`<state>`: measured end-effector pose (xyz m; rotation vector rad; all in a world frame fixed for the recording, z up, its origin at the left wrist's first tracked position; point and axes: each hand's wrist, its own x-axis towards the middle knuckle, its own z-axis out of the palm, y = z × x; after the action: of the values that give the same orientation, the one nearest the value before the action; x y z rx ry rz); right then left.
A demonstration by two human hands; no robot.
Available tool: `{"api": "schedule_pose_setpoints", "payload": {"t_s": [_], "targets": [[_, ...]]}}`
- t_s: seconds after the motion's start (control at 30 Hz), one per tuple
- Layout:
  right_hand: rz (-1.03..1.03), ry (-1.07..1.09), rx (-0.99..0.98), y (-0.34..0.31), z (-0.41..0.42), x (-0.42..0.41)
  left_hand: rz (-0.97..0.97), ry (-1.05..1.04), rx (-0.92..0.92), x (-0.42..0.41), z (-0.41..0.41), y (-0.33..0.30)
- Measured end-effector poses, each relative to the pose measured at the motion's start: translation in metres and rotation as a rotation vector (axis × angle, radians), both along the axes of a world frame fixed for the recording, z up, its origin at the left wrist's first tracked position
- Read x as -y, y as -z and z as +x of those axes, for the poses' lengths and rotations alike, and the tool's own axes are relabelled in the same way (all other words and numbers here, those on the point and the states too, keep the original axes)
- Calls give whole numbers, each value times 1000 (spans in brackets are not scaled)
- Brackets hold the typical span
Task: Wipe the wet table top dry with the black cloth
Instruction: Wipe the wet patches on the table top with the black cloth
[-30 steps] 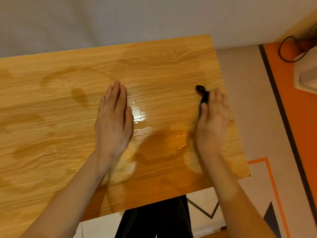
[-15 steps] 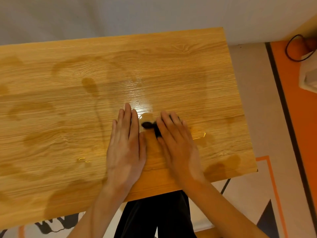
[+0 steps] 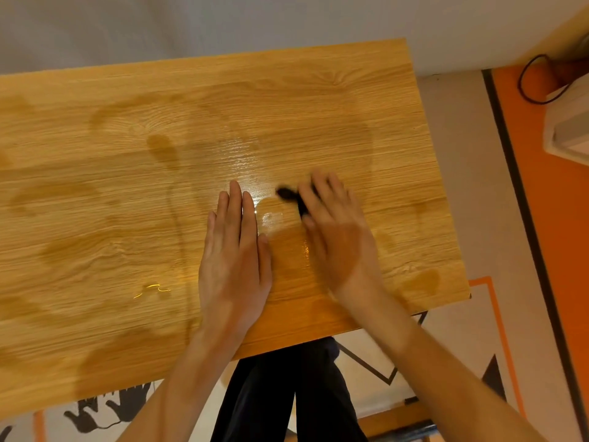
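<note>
The wooden table top [image 3: 95, 193] fills most of the view and carries dark wet streaks, with a shiny puddle between my hands. My right hand [image 3: 338, 237] lies flat with straight fingers and presses the black cloth [image 3: 291, 197] onto the wood. Only a small dark bunch of the cloth pokes out at the left of its fingers; the rest is hidden under the palm. My left hand [image 3: 237, 250] rests flat on the table, fingers together, just left of the puddle and apart from the cloth.
The table's right edge and near edge lie close to my hands. A white appliance [image 3: 567, 122] with a black cable [image 3: 529, 81] stands on the orange floor at the right. My dark trousers [image 3: 287, 393] show below the near edge.
My right hand with the cloth swept from the right edge to the middle beside my left hand, then shifted a little back to the right. My left hand stayed flat.
</note>
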<state>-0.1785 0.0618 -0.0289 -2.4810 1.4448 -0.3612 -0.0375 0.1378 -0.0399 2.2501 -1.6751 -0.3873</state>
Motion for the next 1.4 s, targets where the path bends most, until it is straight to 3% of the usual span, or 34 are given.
{"api": "schedule_pose_setpoints", "payload": {"t_s": [0.13, 0.27, 0.4, 0.63, 0.77, 0.9, 1.13, 1.23, 1.4], "targets": [[45, -135, -21, -4, -48, -68, -14, -14, 1, 0, 0, 2], [1, -102, -108, 3, -28, 9, -56, 3, 0, 1, 1, 3], [22, 80, 7, 4, -8, 77, -69, -5, 9, -1, -1, 3], [39, -77, -55, 0, -86, -51, -83, -4, 34, -1, -4, 2], [-16, -82, -172, 0, -75, 7, -81, -18, 41, -1, -4, 2], [20, 48, -47, 2, -51, 77, -61, -12, 59, -2, -3, 4], [6, -43, -95, -2, -126, -41, -69, -10, 49, -3, -4, 3], [0, -101, -157, 0, -124, -5, -55, -19, 57, -2, -3, 3], [48, 53, 9, 0, -94, 90, -60, -18, 57, -3, -2, 4]]}}
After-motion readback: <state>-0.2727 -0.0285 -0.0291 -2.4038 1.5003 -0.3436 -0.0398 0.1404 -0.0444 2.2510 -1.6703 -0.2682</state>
